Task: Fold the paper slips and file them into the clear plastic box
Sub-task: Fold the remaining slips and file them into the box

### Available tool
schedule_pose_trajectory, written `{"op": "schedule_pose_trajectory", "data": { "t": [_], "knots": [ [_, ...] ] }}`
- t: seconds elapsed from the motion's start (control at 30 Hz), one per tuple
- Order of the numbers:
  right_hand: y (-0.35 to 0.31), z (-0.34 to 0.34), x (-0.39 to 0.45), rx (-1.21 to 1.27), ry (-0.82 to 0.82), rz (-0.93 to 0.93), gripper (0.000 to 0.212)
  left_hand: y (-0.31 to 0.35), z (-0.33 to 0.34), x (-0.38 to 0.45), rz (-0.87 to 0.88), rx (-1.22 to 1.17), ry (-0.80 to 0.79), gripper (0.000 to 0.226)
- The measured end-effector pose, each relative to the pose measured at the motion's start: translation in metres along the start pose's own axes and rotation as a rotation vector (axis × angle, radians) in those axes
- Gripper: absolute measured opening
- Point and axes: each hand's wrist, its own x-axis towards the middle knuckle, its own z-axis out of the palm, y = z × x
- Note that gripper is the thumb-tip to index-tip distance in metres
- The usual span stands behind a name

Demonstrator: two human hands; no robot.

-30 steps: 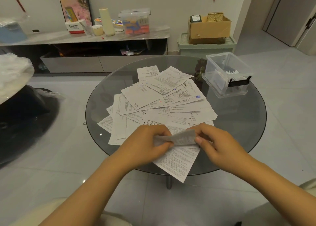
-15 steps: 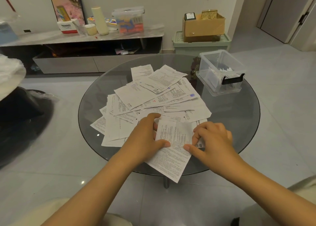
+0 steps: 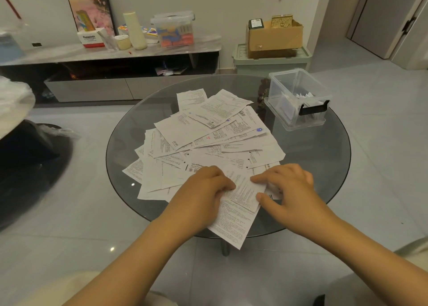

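Slip being folded: a printed paper slip lies flat on the near part of the pile, directly between the two hands, its left edge under the left fingertips and its right edge at the right fingertips.
Slip's axis: its long side runs from far-left to near-right, slightly tilted against the table edge; the near-right corner points toward the right thumb.
Left hand: knuckles up, fingers bent and bunched together, tips pressing down on the slip's left edge; whether the thumb is tucked under the paper cannot be told.
Right hand: fingers a little apart and gently curved, forefinger tip laid on the slip's far-right edge, thumb touching its near-right corner.
Beneath the fingers: a longer sheet sticks out toward the person, past the rim of the glass table.
Beyond the fingers: the loose pile of slips fans out away from both hands.
Clear plastic box: well beyond the right hand, to its far right, open-topped, with what look like folded slips inside.
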Motion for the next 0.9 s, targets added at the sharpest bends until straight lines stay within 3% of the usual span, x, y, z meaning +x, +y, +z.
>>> {"op": "schedule_pose_trajectory", "data": {
  "t": [0.1,0.27,0.37,0.47,0.67,0.8,0.87,0.9],
  "knots": [
    [0.001,-0.004,-0.002,-0.001,-0.045,-0.030,0.030,-0.001,-0.001,-0.002,0.039,0.052,0.021,0.027],
    [-0.003,-0.008,-0.005,0.006,-0.128,-0.121,0.033,0.000,-0.006,-0.006,0.090,0.063,-0.060,0.067],
    [-0.002,-0.007,-0.005,-0.010,-0.093,-0.165,0.025,-0.001,-0.009,-0.007,0.104,0.078,-0.112,0.074],
    [0.000,-0.004,-0.007,-0.042,-0.044,-0.250,0.014,-0.001,-0.011,-0.008,0.104,0.065,-0.139,0.071],
    [-0.005,-0.001,-0.005,-0.077,-0.024,-0.270,0.027,-0.002,-0.011,-0.008,0.121,0.099,-0.122,0.059],
    [-0.008,0.002,-0.002,0.008,-0.037,-0.206,0.014,-0.002,-0.012,-0.007,0.108,0.089,-0.131,0.060],
    [-0.010,0.003,0.000,0.111,-0.050,-0.167,0.005,-0.001,-0.011,-0.005,0.079,0.061,-0.112,0.046],
    [-0.011,0.003,0.002,0.148,-0.040,-0.157,0.010,-0.001,-0.010,-0.004,0.062,0.049,-0.095,0.036]
  ]
}}
